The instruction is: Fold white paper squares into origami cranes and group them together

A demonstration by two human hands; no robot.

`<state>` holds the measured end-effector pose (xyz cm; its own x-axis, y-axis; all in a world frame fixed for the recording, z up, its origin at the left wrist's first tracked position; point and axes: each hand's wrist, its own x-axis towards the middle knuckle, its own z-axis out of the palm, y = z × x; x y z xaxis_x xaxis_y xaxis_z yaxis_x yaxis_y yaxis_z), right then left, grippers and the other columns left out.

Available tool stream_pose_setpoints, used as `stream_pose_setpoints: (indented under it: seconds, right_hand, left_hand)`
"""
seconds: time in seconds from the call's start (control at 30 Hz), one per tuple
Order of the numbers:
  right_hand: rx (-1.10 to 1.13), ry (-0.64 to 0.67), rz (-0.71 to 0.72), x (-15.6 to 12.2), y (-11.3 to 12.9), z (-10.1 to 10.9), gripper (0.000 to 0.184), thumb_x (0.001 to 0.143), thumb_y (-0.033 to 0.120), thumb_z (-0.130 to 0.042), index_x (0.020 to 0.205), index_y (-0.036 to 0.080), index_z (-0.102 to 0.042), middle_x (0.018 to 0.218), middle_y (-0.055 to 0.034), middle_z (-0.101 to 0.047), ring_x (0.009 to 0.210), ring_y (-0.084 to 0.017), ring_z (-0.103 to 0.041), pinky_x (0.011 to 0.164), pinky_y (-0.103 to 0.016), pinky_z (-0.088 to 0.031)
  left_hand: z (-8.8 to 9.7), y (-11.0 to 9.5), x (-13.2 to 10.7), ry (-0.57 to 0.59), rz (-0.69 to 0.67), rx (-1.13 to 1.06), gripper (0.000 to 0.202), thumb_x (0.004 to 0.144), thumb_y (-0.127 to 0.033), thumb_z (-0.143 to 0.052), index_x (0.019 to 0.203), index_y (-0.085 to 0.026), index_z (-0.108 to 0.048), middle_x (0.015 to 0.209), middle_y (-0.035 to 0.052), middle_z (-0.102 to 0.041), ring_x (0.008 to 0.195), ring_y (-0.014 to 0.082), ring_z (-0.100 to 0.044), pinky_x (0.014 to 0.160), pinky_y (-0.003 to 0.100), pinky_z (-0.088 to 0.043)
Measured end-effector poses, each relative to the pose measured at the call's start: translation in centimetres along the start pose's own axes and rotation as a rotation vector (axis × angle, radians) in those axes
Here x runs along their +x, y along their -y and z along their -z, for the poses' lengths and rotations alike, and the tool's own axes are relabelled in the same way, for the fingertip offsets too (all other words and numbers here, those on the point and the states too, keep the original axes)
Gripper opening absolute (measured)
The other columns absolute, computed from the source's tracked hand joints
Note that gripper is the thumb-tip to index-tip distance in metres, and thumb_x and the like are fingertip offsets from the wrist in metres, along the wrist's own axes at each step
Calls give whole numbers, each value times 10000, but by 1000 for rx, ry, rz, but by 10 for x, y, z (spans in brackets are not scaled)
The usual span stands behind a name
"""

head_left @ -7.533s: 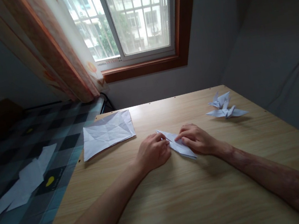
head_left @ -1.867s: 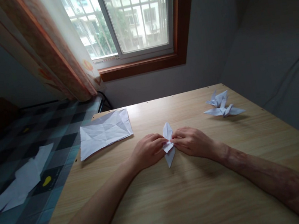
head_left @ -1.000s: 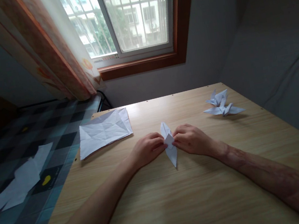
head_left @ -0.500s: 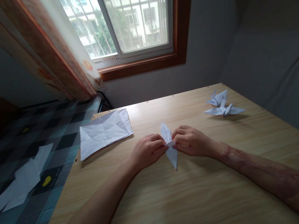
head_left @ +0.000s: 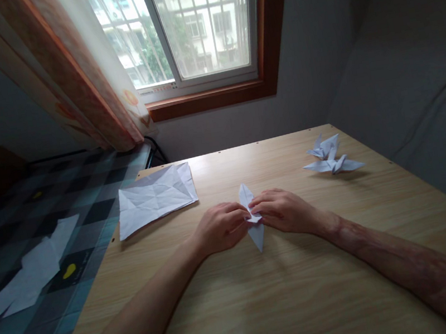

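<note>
A narrow, pointed piece of folded white paper (head_left: 256, 233) lies lengthwise on the wooden table (head_left: 293, 291), one tip away from me and one toward me. My left hand (head_left: 220, 228) pinches its middle from the left with curled fingers. My right hand (head_left: 285, 211) pinches the same spot from the right, fingertips pressed on a small flap. Both hands rest on the table top and meet over the paper's centre.
A creased, unfolded white sheet (head_left: 155, 197) lies at the table's far left corner. Finished paper cranes (head_left: 332, 158) sit at the far right. Left of the table is a checked bedspread (head_left: 25, 232) with white paper scraps (head_left: 28, 274). A window and curtain stand behind.
Seven seconds ago the paper lay slantwise under my hands; it now points straight away from me. Over the last second my fingertips closed in over its middle, pressing a small flap.
</note>
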<state>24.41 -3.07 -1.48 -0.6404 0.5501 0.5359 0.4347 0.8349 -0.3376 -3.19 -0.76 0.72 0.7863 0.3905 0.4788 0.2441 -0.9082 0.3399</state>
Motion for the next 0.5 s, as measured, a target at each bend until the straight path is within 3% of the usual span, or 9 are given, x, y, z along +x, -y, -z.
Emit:
stream_pose_setpoints:
  seconds: [0.17,0.27,0.37,0.5]
  right_hand:
    - [-69,-18,66,-4,-5,-4,201,1090,230,-671,1260,272,-772,1318,-61,-824,1182,-239,-802,1101,-440,-596]
    - [-90,-33,98,-7,-6,-5,196,1088,214,-679,1248,272,-776,1281,-45,-838,1136,-225,-815,1086,-428,-600]
    - [-96,-43,111,-6,-5,-3,187,1077,200,-695,1227,273,-780,1237,-39,-848,1108,-218,-819,1073,-420,-596]
    - [-101,-38,120,-3,-1,0,121,1085,232,-690,1154,268,-784,1163,-36,-859,1054,-214,-816,1049,-414,-593]
  left_hand:
    - [4,-2,-1,54,-36,-38,550,868,-559,-855,1297,-237,-733,1224,125,-815,1055,283,-812,883,346,-624]
    - [4,-1,-1,70,-39,-41,639,840,-603,-883,1336,-237,-715,1258,128,-805,1094,285,-807,904,336,-630]
    - [2,0,-1,61,-37,-30,559,866,-535,-875,1312,-237,-718,1254,114,-802,1072,262,-808,891,317,-632]
    - [-3,3,-4,5,-8,63,212,982,-295,-730,1185,-239,-753,1184,72,-821,978,204,-811,841,286,-625]
